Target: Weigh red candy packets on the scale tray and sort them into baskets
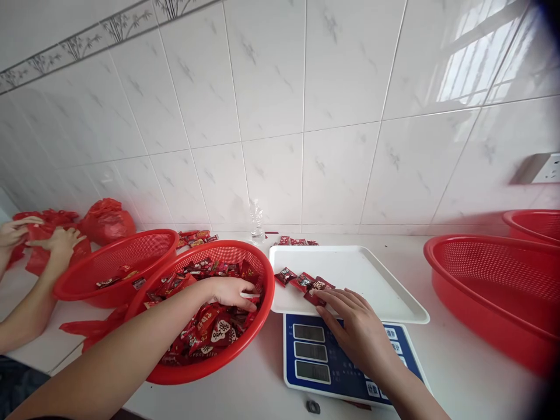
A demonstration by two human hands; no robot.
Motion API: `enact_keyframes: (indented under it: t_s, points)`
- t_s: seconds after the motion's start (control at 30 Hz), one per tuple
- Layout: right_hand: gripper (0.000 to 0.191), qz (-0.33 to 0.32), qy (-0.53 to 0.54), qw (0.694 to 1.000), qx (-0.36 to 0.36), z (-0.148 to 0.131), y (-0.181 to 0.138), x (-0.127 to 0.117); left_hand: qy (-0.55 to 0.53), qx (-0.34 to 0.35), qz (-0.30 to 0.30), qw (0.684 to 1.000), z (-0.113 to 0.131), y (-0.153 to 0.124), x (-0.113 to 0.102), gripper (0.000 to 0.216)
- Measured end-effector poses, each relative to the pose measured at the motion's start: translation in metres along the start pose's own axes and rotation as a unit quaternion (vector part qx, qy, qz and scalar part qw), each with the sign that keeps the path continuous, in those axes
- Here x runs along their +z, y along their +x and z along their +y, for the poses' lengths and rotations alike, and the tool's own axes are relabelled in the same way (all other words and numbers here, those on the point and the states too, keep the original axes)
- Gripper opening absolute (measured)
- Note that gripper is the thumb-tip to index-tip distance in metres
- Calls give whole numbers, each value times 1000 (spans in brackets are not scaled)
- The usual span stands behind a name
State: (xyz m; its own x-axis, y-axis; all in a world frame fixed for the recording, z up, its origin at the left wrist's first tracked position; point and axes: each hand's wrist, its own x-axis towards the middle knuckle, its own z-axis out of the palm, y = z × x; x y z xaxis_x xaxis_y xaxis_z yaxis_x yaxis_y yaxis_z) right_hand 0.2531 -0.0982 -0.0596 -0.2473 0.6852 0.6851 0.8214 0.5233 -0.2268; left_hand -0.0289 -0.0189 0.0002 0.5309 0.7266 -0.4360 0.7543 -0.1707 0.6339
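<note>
My left hand [231,291] reaches into a round red basket [236,350] full of small red wrapped candies [210,326], its fingers curled down among them. My right hand [350,321] lies flat with fingers stretched out on the front edge of a white tray [363,274], fingertips touching a few red candy packets [306,283] on the tray. The tray sits on a blue electronic scale [315,361] with three displays.
A second red basket [118,262] with a few candies stands to the left. Another person's hands [48,245] handle red plastic bags [107,219] at far left. Two large empty red baskets [494,291] stand at right. Loose candies [297,241] and a small clear bottle [257,221] sit by the tiled wall.
</note>
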Motion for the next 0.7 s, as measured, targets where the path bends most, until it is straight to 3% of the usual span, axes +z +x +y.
enact_keyframes:
  t_s: [0.17,0.37,0.53,0.7]
  points:
    - [25,0,-3,1000,-6,0,0,1,-17,-68,56,996,-9,-4,-10,38]
    - [25,-2,-4,1000,-3,0,0,1,-36,-79,160,983,-1,-12,-26,46]
    - [25,3,-1,1000,-3,0,0,1,-17,-32,205,978,12,-10,-42,49]
    - [24,-4,0,1000,-1,-1,1,-1,-147,38,180,972,46,-4,-40,56]
